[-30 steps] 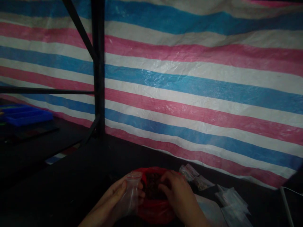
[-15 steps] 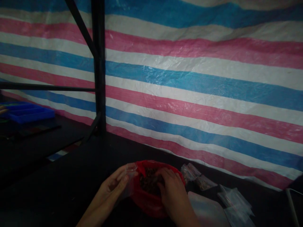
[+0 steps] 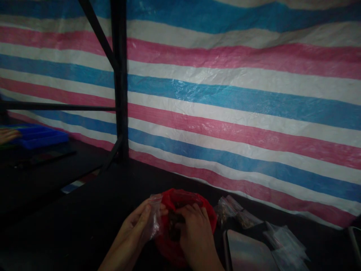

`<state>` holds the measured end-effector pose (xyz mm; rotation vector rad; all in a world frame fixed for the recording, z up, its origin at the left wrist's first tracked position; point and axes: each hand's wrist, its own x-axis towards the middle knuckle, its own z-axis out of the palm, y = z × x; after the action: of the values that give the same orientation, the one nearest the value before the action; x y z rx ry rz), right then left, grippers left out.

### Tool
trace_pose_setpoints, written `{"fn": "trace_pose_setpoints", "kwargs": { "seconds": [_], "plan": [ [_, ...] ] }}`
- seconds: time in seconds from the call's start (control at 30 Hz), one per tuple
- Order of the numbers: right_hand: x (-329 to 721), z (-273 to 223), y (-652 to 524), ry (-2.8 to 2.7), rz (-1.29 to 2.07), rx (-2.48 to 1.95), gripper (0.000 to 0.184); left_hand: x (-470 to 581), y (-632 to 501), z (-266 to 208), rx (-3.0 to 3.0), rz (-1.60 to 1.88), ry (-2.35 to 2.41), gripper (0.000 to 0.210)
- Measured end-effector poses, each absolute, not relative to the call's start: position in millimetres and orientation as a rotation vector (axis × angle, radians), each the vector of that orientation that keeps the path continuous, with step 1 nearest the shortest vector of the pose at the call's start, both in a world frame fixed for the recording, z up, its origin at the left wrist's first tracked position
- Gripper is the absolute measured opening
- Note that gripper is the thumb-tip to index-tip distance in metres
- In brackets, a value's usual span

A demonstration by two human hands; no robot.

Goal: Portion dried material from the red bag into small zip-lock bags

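Observation:
My left hand (image 3: 132, 227) pinches a small clear zip bag (image 3: 155, 220) near its top, at the left side of a red plastic bag (image 3: 166, 246). The red bag stands open on the dark table, with small dark brown pieces (image 3: 174, 229) inside. Into its mouth reaches my right hand (image 3: 196, 231), fingers curled down among the pieces. Its fingertips are partly hidden, and the dim light does not show what they grip. The zip bag looks transparent, and I make out nothing inside it.
Right of the red bag lie filled zip bags (image 3: 225, 210), a flat reflective slab (image 3: 249, 250) and flat clear bags (image 3: 286, 241). A striped tarp (image 3: 239, 113) hangs behind the table. Far left, another person's hand (image 3: 8, 135) is at a blue tray (image 3: 46, 136), beyond a black post (image 3: 121, 94).
My right hand has shifted left within the red bag, towards the zip bag. The zip bag shows more fully in my left hand. At far left, the other person's hand reaches further into view.

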<state>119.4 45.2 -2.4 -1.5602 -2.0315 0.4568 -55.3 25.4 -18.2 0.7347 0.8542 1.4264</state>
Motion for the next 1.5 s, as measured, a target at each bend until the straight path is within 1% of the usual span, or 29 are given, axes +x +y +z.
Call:
{"fn": "trace_pose_setpoints", "kwargs": {
  "seconds": [0.07, 0.2, 0.3, 0.43, 0.5, 0.57, 0.67, 0.77, 0.83, 0.93, 1.13, 1.3, 1.4, 1.5],
  "plan": [
    [120.2, -6.1, 46.5, -1.911, 0.520, -1.562, 0.038, -56.8, 27.7, -18.9, 0.706, 1.457, 0.854, 0.066],
    [129.6, -11.0, 52.7, -1.732, 0.745, -1.509, 0.032, -61.8, 32.2, -20.7, 0.727, 1.533, 1.003, 0.068],
    [139.3, -7.6, 56.4, -1.649, 0.913, -1.349, 0.030, -60.0, 33.7, -24.1, 0.881, 1.549, 1.059, 0.064],
    [150.0, 6.4, 56.8, -1.611, 0.990, -1.209, 0.031, -48.7, 34.5, -32.5, 1.119, 1.513, 1.130, 0.055],
    [153.0, 14.1, 54.5, -1.632, 1.012, -1.159, 0.031, -42.6, 34.8, -36.9, 1.199, 1.500, 1.205, 0.054],
    [154.2, 20.4, 50.5, -1.664, 0.977, -1.157, 0.031, -37.8, 34.9, -40.2, 1.255, 1.470, 1.236, 0.055],
    [152.5, 28.4, 43.0, -1.731, 0.791, -1.273, 0.034, -33.3, 34.4, -42.6, 1.288, 1.425, 1.175, 0.056],
    [148.0, 36.4, 36.2, -1.861, 0.594, -1.379, 0.040, -31.4, 33.7, -44.1, 1.303, 1.422, 1.134, 0.052],
    [144.6, 40.7, 33.3, -1.949, 0.523, -1.384, 0.043, -31.2, 33.7, -45.7, 1.313, 1.426, 1.140, 0.050],
    [140.2, 42.7, 31.4, -2.008, 0.536, -1.307, 0.049, -31.6, 34.6, -49.9, 1.334, 1.413, 1.145, 0.050],
    [133.3, 37.9, 32.6, -2.059, 0.556, -1.049, 0.058, -33.2, 36.5, -58.9, 1.397, 1.401, 1.211, 0.058],
    [129.8, 39.3, 31.7, -2.068, 0.562, -1.013, 0.063, -36.1, 32.3, -48.2, 1.639, 1.400, 1.426, 0.047],
    [129.3, 42.9, 29.5, -2.054, 0.542, -1.040, 0.059, -37.5, 29.5, -37.8, 1.842, 1.359, 1.572, 0.038],
    [130.1, 46.8, 28.0, -2.046, 0.550, -1.052, 0.056, -37.6, 27.0, -33.1, 1.961, 1.332, 1.733, 0.035]
  ]
}}
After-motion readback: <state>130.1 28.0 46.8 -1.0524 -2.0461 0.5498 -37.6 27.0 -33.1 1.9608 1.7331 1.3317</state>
